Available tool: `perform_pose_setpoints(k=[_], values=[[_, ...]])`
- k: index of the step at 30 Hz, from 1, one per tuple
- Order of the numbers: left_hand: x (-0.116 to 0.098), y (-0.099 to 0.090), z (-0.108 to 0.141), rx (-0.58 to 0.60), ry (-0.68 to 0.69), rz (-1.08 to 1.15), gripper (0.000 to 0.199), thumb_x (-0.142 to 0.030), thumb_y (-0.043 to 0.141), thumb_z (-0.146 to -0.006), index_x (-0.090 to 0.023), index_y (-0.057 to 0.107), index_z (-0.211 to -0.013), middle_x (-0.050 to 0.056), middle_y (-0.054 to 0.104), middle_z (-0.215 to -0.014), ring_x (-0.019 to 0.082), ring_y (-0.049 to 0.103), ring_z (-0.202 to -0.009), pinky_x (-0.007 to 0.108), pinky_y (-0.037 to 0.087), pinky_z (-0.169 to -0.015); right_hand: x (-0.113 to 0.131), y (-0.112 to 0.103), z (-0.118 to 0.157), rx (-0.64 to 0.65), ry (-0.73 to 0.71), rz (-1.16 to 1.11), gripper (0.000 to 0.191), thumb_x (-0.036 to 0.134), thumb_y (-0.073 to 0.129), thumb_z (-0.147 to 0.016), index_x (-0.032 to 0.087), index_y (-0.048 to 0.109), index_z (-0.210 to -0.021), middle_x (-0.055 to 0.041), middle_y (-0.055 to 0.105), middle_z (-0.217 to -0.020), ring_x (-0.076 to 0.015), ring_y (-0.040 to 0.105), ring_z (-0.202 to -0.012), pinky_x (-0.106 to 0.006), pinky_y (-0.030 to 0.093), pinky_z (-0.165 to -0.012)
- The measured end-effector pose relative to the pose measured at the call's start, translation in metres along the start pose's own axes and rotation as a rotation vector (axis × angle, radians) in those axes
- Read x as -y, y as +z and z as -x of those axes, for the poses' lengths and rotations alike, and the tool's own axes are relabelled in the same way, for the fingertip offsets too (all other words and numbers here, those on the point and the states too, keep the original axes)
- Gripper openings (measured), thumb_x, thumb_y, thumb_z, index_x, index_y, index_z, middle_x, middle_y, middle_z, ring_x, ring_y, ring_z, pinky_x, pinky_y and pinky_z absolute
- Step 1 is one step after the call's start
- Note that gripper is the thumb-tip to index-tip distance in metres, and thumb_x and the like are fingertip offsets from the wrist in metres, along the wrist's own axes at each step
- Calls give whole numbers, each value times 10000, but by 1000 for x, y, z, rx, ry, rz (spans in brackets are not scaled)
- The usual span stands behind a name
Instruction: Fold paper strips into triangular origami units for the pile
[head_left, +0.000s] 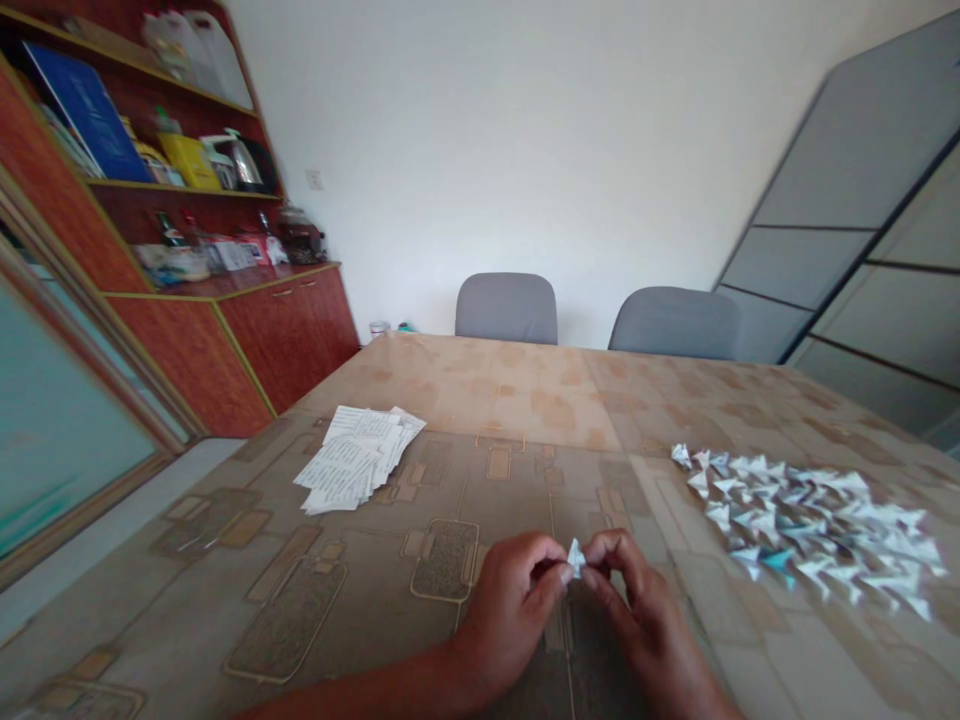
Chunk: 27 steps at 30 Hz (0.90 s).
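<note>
Between my two hands, just above the table, is a small folded paper piece point(576, 558) with a pointed top. My left hand point(517, 595) pinches its left side between thumb and forefinger. From the other side, my right hand point(637, 600) pinches its right edge the same way. Off to the right lie several rows of small folded paper pieces point(810, 520), mostly white with printed marks, one of them teal. A loose stack of printed paper slips point(360, 460) rests on the table to the left, beyond my left hand.
A patterned cloth covers the table point(495, 390). Two grey chairs point(506, 307) stand at its far edge, before a white wall. On the left is a red-brown cabinet point(289, 325) with shelves holding bottles and a kettle. Grey panelled doors point(832, 190) rise at the right.
</note>
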<state>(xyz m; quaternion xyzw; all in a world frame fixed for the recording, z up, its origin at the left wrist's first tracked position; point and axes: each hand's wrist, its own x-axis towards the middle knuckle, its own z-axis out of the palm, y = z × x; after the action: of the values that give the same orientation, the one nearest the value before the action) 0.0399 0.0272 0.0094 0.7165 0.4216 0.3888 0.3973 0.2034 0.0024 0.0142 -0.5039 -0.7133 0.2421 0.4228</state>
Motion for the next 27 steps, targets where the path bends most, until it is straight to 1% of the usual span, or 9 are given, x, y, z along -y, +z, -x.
perform_pose_setpoints(k=[2, 5, 8, 10, 13, 17, 19, 23, 27], values=[[2, -1, 0, 0, 3, -62, 151, -185, 547, -852, -153, 638, -736, 2, 606, -673, 135, 540, -650, 222, 346, -613, -3, 1, 1, -2, 7, -11, 42, 260, 489, -918, 224, 510, -919, 7, 588, -752, -162, 603, -709, -245, 490, -658], [5, -3, 0, 57, 6, -232, 99, -151, 605, -783, -156, 653, -697, 3, 612, -641, 139, 528, -616, 234, 319, -591, -6, -2, -1, 31, 5, 19, 138, 276, 563, -873, 219, 543, -996, -11, 634, -782, -183, 624, -737, -281, 500, -696], [5, -1, 2, 129, 8, -362, 85, -162, 646, -748, -166, 680, -669, 7, 624, -608, 144, 518, -584, 245, 292, -576, -9, -6, -5, 87, -6, 101, 92, 301, 600, -845, 210, 610, -846, -39, 658, -791, -207, 620, -767, -316, 482, -708], [4, 0, 3, 138, 2, -387, 93, -179, 651, -754, -171, 690, -670, 13, 637, -610, 150, 528, -588, 249, 290, -575, -10, -7, -6, 157, 14, 108, 138, 307, 584, -854, 206, 629, -772, -34, 660, -747, -197, 611, -725, -304, 466, -673], [1, 0, 3, 143, -23, -350, 86, -194, 650, -762, -174, 702, -697, 16, 657, -627, 154, 556, -600, 248, 311, -584, -10, -9, -5, 213, 68, 74, 186, 308, 551, -877, 206, 633, -744, -21, 651, -711, -178, 597, -684, -281, 443, -633], [-1, -2, 0, 128, -74, -258, 101, -180, 616, -762, -166, 700, -708, 12, 648, -617, 151, 577, -601, 246, 351, -601, -4, -7, 0, 149, 110, 101, 212, 303, 522, -904, 207, 618, -742, -17, 641, -730, -188, 587, -732, -306, 421, -700], [-1, -2, -2, 123, -88, -232, 110, -177, 602, -761, -161, 694, -703, 11, 641, -617, 151, 576, -609, 245, 356, -604, -3, -5, 0, 116, 130, 113, 246, 303, 489, -920, 205, 597, -723, -13, 626, -706, -185, 577, -714, -302, 412, -687], [-1, -4, -3, 127, -112, -150, 122, -163, 577, -750, -154, 673, -675, 0, 610, -604, 141, 552, -601, 232, 347, -583, -4, -5, -3, 151, 104, 66, 315, 328, 442, -950, 204, 575, -692, -6, 605, -667, -167, 562, -658, -277, 412, -641], [-3, -5, -4, 95, -140, 30, 154, -200, 573, -763, -150, 637, -632, -8, 577, -579, 132, 521, -586, 218, 355, -564, -7, -9, -5, 189, 129, -80, 266, 375, 487, -937, 201, 629, -795, -20, 651, -758, -175, 608, -721, -274, 459, -671]])
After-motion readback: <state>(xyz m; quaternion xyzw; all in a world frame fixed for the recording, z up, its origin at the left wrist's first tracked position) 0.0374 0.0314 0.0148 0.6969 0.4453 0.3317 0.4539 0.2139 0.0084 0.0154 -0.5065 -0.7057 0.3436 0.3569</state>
